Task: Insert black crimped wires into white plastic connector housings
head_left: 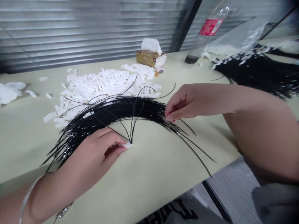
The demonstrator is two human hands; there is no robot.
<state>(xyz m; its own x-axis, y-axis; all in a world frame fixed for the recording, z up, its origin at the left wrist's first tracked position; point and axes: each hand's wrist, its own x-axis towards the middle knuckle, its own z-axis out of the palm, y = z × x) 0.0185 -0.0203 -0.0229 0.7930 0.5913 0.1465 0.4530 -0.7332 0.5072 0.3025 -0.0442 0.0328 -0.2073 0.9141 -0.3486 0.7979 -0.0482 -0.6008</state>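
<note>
Head view: your left hand (93, 152) pinches white connector (126, 145), long axis roughly sideways, wires (132, 134) rising from right end. Your right hand (183, 102), beyond and right, curls over black bundle's (126, 109) right end; cannot tell if gripping.

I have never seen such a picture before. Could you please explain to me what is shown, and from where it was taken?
There is no machine here: these are a person's two bare hands, seen by a camera worn on the head. The left hand has a white piece in its grip, with several black wires rising from it. The right hand is at one end of a curved bundle of such wires; whether it pinches one, I cannot tell. On the table, behind the bundle, lies a white pile of small pieces. Farther back are a tissue box and a bottle.
</note>
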